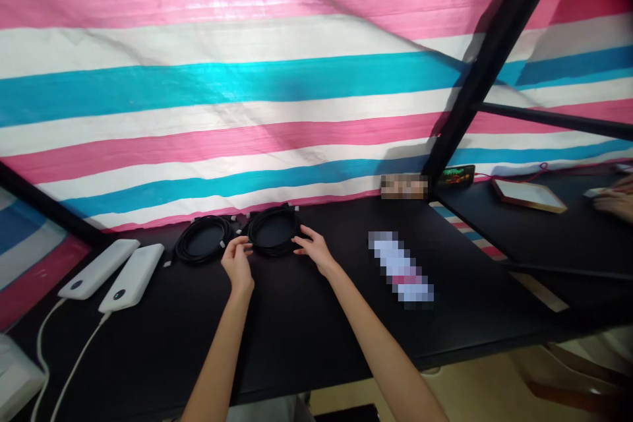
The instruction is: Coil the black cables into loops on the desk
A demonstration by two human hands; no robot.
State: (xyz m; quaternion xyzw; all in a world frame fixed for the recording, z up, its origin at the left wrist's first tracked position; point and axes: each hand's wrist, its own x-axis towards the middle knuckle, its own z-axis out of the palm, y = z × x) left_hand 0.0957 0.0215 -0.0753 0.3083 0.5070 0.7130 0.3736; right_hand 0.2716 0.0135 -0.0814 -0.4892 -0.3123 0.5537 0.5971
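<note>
Two coils of black cable [202, 242] [273, 231] lie side by side on a black table [301, 336], just touching or nearly so; small pale tabs show at their edges. The right-hand coil sits between the person's hands. Left hand [237, 260]: half curled, fingertips at the coil's left edge. Right hand [315, 249]: fingers loosely spread, tips on the coil's right edge. Neither clearly pinches the cable; a light grip cannot be ruled out. Holding from opposite sides keeps the loops bunched and level.

Nearby, left of the coils: two white power banks [99, 269] [131, 277], lying side by side, white leads [74, 359] trailing toward the table's near edge. To the right lies a long pale object [400, 267], blurred out. Farther back: a second blurred item [404, 186] and a phone [455, 177] with a lit screen. On an adjoining table, a wood-edged frame [529, 196] sits near another person's hand [613, 204]. A striped tarp [208, 86] hangs behind.
</note>
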